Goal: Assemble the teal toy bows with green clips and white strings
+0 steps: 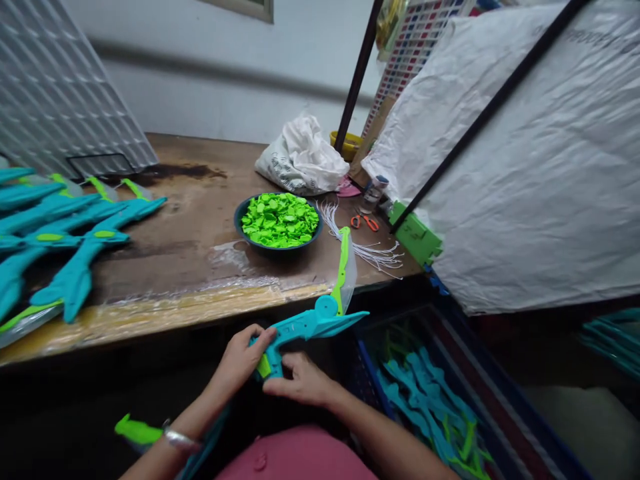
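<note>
A teal plastic toy bow (300, 327) with lime-green parts is held above my lap, just off the table's front edge. My left hand (250, 353) is closed around its middle, thumb on top. My right hand (303, 381) pinches the grip section beside a small lime-green inset (263, 366). The bow's upper limb, lime green with a clear edge, points up over the table. Its other end passes under my left forearm, where a green tip (137, 430) shows; the part between is mostly hidden.
On the table (200, 267) stands a dark bowl (279, 247) of small lime-green pieces. Near it lie white cords (377, 257), orange-handled scissors (365, 222) and a white sack (305, 157). Several toy bows (95, 233) lie left. A blue crate (373, 373) holds more teal parts at lower right.
</note>
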Demonstrator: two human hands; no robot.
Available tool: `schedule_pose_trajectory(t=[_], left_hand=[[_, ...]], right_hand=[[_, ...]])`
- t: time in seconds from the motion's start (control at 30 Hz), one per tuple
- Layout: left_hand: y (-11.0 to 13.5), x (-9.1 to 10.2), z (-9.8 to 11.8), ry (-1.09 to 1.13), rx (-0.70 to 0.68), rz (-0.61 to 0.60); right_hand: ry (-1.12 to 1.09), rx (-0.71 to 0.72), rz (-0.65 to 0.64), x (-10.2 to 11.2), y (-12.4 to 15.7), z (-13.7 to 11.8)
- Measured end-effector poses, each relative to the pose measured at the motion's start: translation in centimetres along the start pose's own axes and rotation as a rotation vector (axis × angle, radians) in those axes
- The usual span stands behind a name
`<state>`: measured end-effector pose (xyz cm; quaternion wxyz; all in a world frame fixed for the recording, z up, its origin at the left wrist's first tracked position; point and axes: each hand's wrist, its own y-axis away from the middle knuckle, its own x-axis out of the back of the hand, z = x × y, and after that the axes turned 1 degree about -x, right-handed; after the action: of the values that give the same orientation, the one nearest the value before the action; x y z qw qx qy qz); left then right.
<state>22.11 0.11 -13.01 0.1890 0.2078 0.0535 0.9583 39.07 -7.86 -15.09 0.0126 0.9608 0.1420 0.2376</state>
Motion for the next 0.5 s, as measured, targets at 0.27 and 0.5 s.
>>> schedule_pose_trajectory(t=[0.27, 0.5], left_hand=[[1.4, 2.7, -1.8, 0.073, 0.182, -0.124], [1.9, 4.5, -3.6, 0.382, 0.224, -0.409]], right_hand=[[0.366, -0.194, 0.445, 17.3, -2.6, 7.2], [0.752, -0.459, 0.778, 26.1, -7.2, 11.1]])
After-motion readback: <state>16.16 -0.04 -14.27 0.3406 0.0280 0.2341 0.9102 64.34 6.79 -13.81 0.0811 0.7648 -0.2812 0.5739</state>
